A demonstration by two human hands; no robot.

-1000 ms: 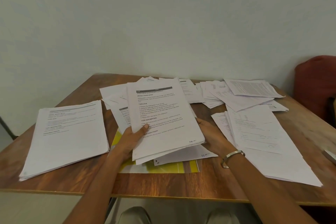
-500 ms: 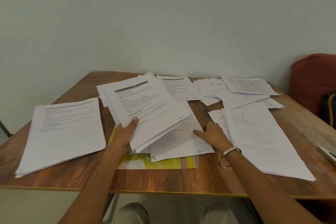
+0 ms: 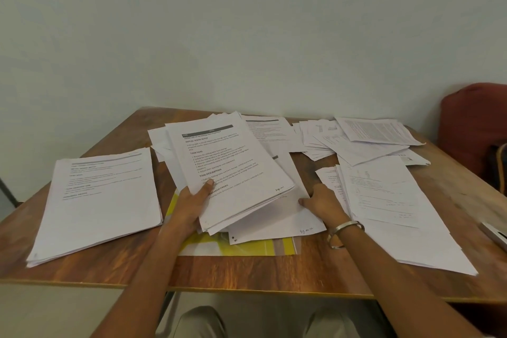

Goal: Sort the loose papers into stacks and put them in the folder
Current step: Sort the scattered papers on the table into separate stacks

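Left hand point(image 3: 192, 202) clamps a thick printed white paper sheaf point(image 3: 227, 170), thumb on top; right hand point(image 3: 322, 204), at three o'clock, rests fingers-together, flat, on handwritten-cornered white sheet point(image 3: 279, 221) over yellow plastic folder point(image 3: 247, 245).

A thick sheaf of printed papers point(image 3: 227, 170) sat tilted at centre, over a yellow folder point(image 3: 247, 247) lying flat. At nine o'clock lay a squared stack point(image 3: 101, 200); from one to three o'clock, loose sheets point(image 3: 384, 173) fanned untidily.

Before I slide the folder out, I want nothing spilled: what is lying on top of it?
On the yellow folder lie white sheets, and the left hand holds a bundle above them. Most of the folder is covered.
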